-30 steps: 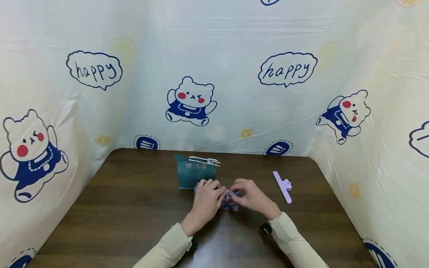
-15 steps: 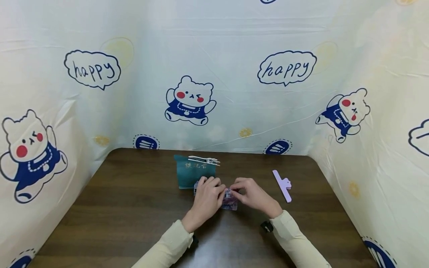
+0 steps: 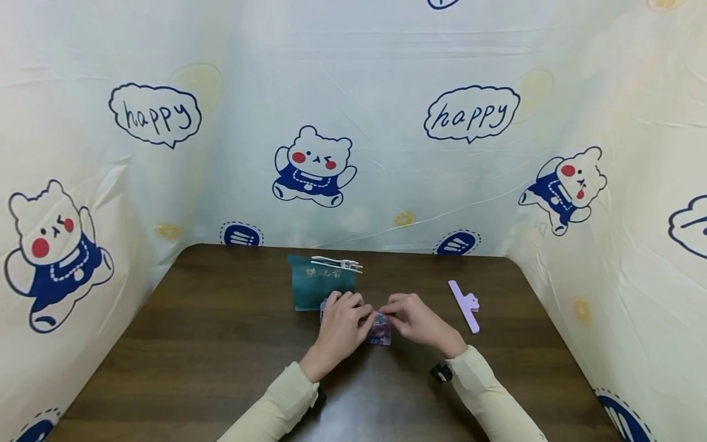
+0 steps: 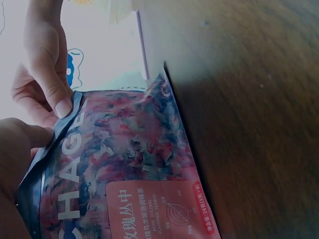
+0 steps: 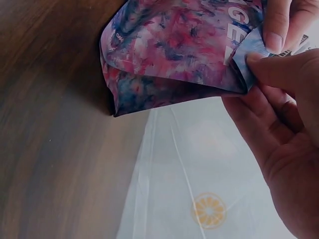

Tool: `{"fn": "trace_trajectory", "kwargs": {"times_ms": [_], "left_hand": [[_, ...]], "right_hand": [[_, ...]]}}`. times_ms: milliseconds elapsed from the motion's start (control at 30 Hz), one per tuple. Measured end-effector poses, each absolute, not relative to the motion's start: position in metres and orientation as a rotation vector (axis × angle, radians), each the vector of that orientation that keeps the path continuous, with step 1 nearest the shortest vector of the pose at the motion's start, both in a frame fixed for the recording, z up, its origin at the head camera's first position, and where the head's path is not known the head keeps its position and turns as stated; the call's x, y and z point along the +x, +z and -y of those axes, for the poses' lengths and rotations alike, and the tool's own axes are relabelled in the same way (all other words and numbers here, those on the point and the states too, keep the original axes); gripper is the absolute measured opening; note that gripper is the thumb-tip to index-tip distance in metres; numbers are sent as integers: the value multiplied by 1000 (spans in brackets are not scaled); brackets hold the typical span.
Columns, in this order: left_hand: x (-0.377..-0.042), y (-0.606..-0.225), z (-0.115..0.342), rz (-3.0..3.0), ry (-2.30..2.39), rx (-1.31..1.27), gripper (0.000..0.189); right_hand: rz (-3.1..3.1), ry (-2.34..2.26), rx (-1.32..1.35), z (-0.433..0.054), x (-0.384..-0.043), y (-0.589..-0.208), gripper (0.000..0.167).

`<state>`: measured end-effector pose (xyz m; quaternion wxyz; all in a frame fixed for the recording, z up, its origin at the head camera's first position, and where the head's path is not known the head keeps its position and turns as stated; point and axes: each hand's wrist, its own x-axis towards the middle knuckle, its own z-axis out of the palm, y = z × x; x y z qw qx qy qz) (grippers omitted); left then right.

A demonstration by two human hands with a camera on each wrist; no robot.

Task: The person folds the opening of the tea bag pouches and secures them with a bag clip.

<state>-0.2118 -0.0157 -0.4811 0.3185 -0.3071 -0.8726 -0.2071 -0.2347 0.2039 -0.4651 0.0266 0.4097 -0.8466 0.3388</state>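
A tea pouch (image 3: 380,332) in mottled pink, purple and blue stands on the table between both hands. In the left wrist view the pouch (image 4: 134,144) shows large white letters and a pink label reading rose oolong flavored teabag. Its top edge is folded over into a bluish strip. My left hand (image 3: 343,325) covers the left part of the pouch and grips the folded top, thumb on the near side. My right hand (image 3: 418,325) pinches the right end of that fold between thumb and fingers, as the right wrist view shows too. Most of the pouch's left side is hidden behind my left hand.
Right behind the left hand stands a teal pouch (image 3: 317,288) with a white clip (image 3: 338,264) across its top. A lilac bag clip (image 3: 466,307) lies to the right on the brown wooden table (image 3: 221,350). A printed curtain (image 3: 381,153) encloses the table's back and sides.
My right thumb and fingers have shifted slightly at the fold's right end, where a bluish strip showed earlier. The left hand keeps its place on the pouch.
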Motion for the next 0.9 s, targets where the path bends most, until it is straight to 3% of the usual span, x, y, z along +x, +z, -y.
{"fn": "trace_trajectory", "kwargs": {"times_ms": [267,600,900], "left_hand": [[-212,-486,16,2276,-565,-818,12],[-212,-488,18,2252,-550,-828,13],[-209,-486,18,2275,-583,-795,15]], "right_hand": [[2699,1127,1143,-208,-232,-469,15],[2723,1070,1192,-208,-229,-466,24],[2701,1038,1155,-208,-226,-466,21]]}}
